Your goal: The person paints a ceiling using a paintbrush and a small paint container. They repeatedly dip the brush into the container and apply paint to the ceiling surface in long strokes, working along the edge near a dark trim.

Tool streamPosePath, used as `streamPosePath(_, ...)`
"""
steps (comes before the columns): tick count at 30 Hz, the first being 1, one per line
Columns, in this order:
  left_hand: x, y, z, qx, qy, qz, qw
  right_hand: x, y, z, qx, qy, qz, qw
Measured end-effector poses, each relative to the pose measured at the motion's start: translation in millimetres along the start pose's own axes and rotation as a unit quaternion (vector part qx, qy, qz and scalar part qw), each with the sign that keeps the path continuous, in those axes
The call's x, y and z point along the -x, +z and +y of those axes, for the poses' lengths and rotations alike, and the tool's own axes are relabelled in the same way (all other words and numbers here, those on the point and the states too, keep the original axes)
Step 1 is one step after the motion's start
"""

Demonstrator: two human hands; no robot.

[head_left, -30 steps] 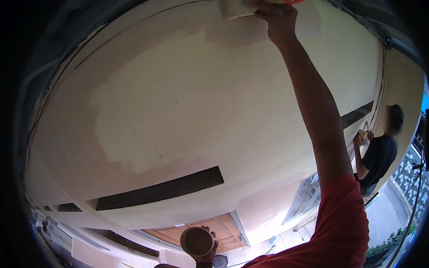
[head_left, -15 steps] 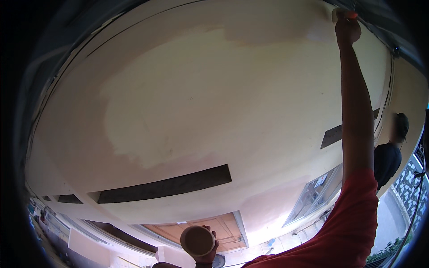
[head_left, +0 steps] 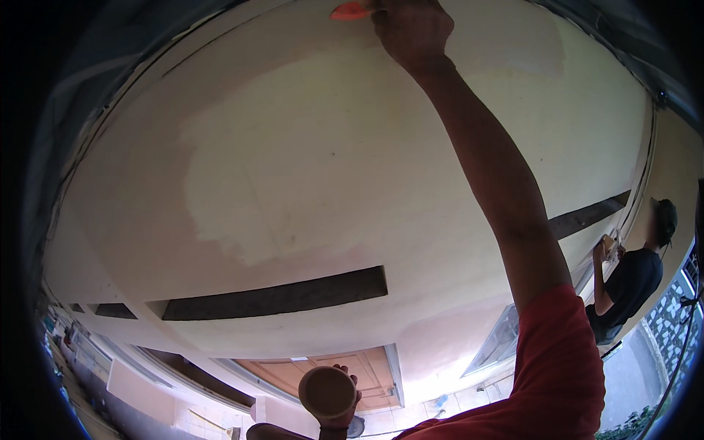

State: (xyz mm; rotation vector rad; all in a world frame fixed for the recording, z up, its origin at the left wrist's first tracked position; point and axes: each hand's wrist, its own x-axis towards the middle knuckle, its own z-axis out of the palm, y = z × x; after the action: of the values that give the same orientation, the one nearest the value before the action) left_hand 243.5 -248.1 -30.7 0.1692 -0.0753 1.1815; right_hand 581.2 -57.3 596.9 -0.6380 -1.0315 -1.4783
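Observation:
My right arm reaches up across a pale wall (head_left: pixel 293 169). At the top edge of the view, my right hand (head_left: pixel 414 33) is closed round a paintbrush (head_left: pixel 350 10). Its orange part shows left of the fist, and much of the rest is hidden or cut off. Low in the middle, my left hand (head_left: pixel 343 418) holds a round cup (head_left: pixel 302 390) from beneath and behind, fingertips showing at its right rim. Pinkish-beige paint seems to fill the cup. Pinkish-beige covers the wall's left and upper parts, around a cream-yellow area in the middle.
Long dark recessed openings (head_left: pixel 275 297) run along the wall, above an orange-brown door (head_left: pixel 323 367) and a window (head_left: pixel 493 341). At the right, another person (head_left: pixel 631 282) in dark clothes and a cap stands by the wall, hands raised. Cables (head_left: pixel 649 165) hang along the wall's right edge.
My right hand has swept left along the upper wall with the paintbrush. My left hand and the cup stay nearly still. The other person's raised hands now show.

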Motion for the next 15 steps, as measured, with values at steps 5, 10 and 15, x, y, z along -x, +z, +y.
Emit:
streamPosePath(5,-0.7,-6.0,1.8,-0.033,0.01,0.02,0.999,-5.2,17.7,-57.9,-0.046,-0.026,-0.035,0.998)
streamPosePath(10,-2.1,-4.1,0.7,-0.041,0.013,0.027,0.999,-11.5,12.6,-81.7,-0.189,-0.037,-0.029,0.981)
streamPosePath(15,2.5,-2.9,0.4,-0.057,0.027,0.054,0.997,-7.5,-1.5,-51.3,-0.582,0.158,0.013,0.798)
